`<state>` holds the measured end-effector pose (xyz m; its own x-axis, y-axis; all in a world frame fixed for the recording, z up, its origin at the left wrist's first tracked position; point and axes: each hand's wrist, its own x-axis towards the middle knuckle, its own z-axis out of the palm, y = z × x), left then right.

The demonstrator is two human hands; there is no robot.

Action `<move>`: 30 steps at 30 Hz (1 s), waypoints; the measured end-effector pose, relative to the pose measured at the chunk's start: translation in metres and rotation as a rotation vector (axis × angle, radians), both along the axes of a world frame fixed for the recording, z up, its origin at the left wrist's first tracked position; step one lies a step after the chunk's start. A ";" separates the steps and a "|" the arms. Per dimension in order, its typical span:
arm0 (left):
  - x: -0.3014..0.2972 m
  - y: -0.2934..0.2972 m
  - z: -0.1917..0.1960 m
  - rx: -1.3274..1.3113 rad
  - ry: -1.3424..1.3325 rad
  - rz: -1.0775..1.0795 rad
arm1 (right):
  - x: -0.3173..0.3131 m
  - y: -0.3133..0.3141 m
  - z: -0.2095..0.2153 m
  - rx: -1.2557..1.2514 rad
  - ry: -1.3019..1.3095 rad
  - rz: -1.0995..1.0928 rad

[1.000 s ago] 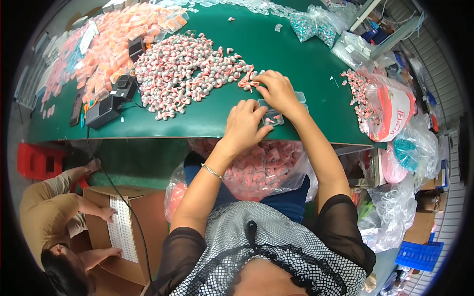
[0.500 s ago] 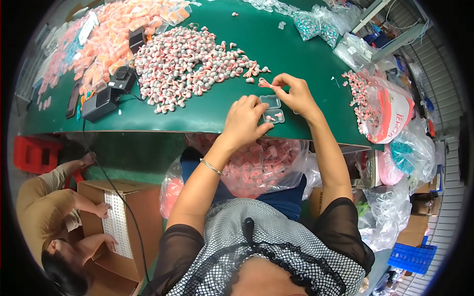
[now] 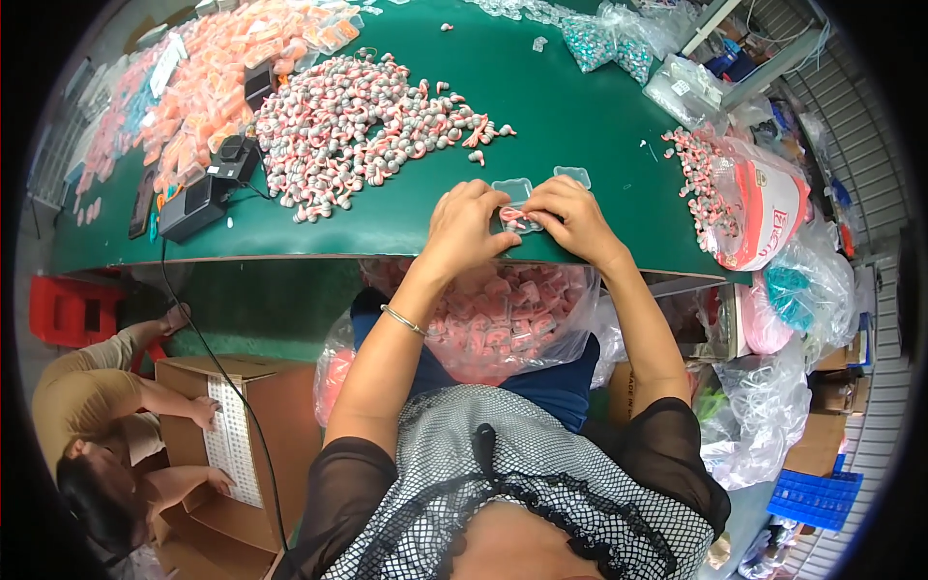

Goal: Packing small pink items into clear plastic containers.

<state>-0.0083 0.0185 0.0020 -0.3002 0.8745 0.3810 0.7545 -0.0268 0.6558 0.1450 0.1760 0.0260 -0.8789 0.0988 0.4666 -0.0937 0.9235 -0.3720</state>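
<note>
A small clear plastic case (image 3: 511, 188) lies with its lid raised near the table's front edge. My left hand (image 3: 462, 228) is closed on the case's left side, fingertips and thumb on opposite edges. Over the case's lower half, my right hand (image 3: 572, 218) pinches a pink looped piece (image 3: 515, 216), which looks like a folded cord or clip. The fingers partly hide what lies inside the case. Just beyond my right hand rests another clear plastic part (image 3: 572, 176). A large heap of small pink-and-grey curled pieces, like earplugs (image 3: 338, 126), spreads to the left.
Orange-filled clear cases (image 3: 213, 72) are piled at the far left, beside black boxes (image 3: 193, 206) with a cable. On the right, a plastic bag (image 3: 768, 208) spills more pink-and-grey pieces. A bag of pink-filled cases (image 3: 503, 324) sits at my lap. Lower left, another person (image 3: 97, 416) reaches into a carton.
My right hand has brought the pink looped piece down and left into the case. My left hand has shifted slightly left with the case. The other person's head has moved.
</note>
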 end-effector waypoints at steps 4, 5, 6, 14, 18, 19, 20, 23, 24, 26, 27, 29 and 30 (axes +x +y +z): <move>0.000 0.000 -0.002 0.019 0.005 0.017 | 0.003 -0.008 0.001 -0.068 -0.042 -0.052; 0.000 0.000 -0.001 0.020 0.004 0.017 | 0.003 -0.007 0.001 -0.102 -0.025 -0.071; 0.000 0.000 -0.001 0.018 0.003 0.011 | 0.003 -0.008 0.001 -0.136 -0.008 -0.090; 0.000 -0.002 -0.001 0.038 0.001 0.006 | -0.007 -0.014 0.006 0.108 -0.037 -0.021; 0.000 -0.002 -0.001 0.057 0.020 -0.003 | 0.003 -0.022 0.002 0.121 0.017 -0.041; 0.000 -0.002 -0.002 0.067 0.031 -0.004 | 0.006 -0.025 0.002 0.124 0.015 -0.035; -0.001 -0.002 -0.002 0.069 0.028 0.001 | 0.008 -0.028 0.002 0.121 0.018 -0.054; -0.001 -0.004 -0.002 0.077 0.025 0.009 | 0.019 -0.041 -0.005 0.161 0.037 -0.079; 0.000 -0.004 -0.002 0.070 0.023 0.006 | 0.021 -0.043 -0.009 0.204 0.054 -0.083; 0.000 -0.003 -0.001 0.065 0.019 0.006 | 0.025 -0.039 -0.008 0.119 0.030 -0.084; 0.000 -0.003 -0.001 0.075 0.022 0.005 | 0.025 -0.039 -0.004 0.114 0.053 -0.124; -0.001 -0.004 -0.002 0.086 0.024 0.005 | 0.026 -0.038 -0.001 0.110 0.075 -0.164; -0.001 -0.004 -0.002 0.079 0.023 0.003 | 0.028 -0.036 -0.002 0.132 0.036 -0.203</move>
